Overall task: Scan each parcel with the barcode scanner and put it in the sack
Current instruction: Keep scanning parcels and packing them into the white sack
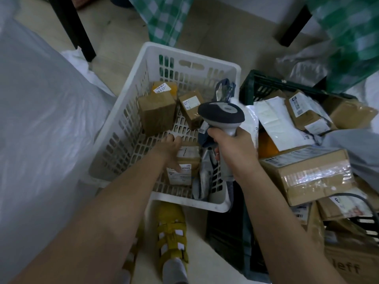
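Observation:
My right hand (233, 149) grips the handle of a grey and dark barcode scanner (222, 113), its head held over the white basket (131, 111). My left hand (171, 147) reaches down into the basket, fingers spread over a small brown parcel (185, 167) with a white label, holding nothing. Two more brown boxes, one (156, 111) and another (190, 106), stand at the basket's far side. Grey mailer bags (203, 179) lean inside its right wall. The large pale sack (41, 124) fills the left.
A dark crate (264, 85) on the right is heaped with brown boxes (307, 171) and white mailers (276, 119). Black table legs (75, 27) and a green checked cloth (166, 19) stand behind. My yellow sandal (171, 232) is on the floor below the basket.

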`<state>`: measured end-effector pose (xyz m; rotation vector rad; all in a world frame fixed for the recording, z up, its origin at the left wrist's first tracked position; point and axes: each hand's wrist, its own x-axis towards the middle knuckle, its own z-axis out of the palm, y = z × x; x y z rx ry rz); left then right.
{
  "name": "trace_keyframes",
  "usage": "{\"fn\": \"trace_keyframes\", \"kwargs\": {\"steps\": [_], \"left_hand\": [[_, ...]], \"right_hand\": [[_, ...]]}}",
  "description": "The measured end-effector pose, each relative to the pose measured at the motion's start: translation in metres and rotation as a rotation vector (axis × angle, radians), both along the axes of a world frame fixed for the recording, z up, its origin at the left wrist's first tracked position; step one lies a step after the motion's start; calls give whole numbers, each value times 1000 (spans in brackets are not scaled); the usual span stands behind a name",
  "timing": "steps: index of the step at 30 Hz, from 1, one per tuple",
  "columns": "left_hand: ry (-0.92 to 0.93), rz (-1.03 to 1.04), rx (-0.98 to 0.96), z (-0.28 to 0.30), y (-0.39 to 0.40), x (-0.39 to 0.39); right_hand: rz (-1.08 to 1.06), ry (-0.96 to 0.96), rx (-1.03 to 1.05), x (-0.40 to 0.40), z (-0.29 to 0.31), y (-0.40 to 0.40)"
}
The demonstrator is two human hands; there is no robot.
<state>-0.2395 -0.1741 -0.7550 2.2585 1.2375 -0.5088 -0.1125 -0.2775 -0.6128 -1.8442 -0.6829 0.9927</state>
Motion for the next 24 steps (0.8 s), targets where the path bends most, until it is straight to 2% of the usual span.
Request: {"fn": "trace_keyframes", "kwargs": {"steps": [6,10,16,24], "left_hand": [[-179,421,35,27,-2,-24],[-290,580,7,70,-13,-38],[-380,648,-67,146,-59,-48],[-613,748,-235,236,-138,-79]], "right_hand": [[22,-7,1,-7,0,0],[17,48,-5,-18,9,-11],[-83,145,48,-32,50,-49],[-278,45,158,-29,113,-127]]}}
